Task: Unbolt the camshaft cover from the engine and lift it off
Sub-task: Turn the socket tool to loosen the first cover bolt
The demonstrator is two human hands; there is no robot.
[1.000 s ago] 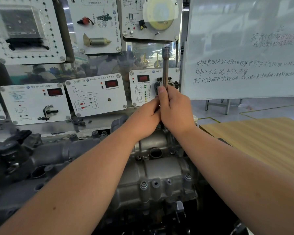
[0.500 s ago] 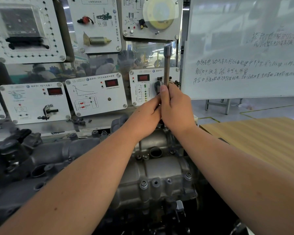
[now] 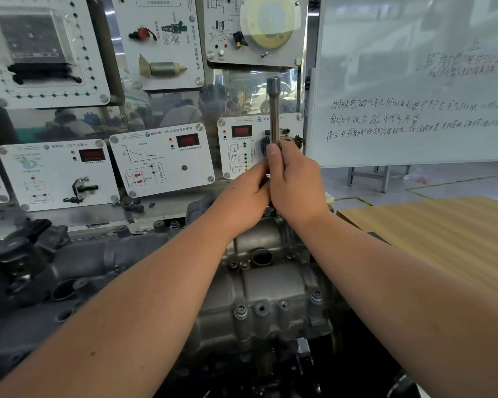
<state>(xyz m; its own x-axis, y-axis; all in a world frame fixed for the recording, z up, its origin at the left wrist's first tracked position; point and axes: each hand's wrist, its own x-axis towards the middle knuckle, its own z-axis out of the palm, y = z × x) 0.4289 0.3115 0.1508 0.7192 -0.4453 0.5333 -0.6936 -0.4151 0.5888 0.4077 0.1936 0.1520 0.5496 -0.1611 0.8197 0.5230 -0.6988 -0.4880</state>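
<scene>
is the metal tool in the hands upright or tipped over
Upright: the metal tool rises almost vertically out of the right hand, socket end topmost.

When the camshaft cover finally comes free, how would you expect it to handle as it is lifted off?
The camshaft cover looks like cast metal, so probably rigid and fairly heavy. Its rounded, dull-sheened surface may be oily and slippery. It is long, so lifting with both hands seems wise.

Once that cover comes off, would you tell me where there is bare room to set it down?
The light wooden tabletop right of the grey metal engine shows bare. Around the engine it is crowded: white instrument panels behind, both hands gripping the upright steel wrench.
</scene>
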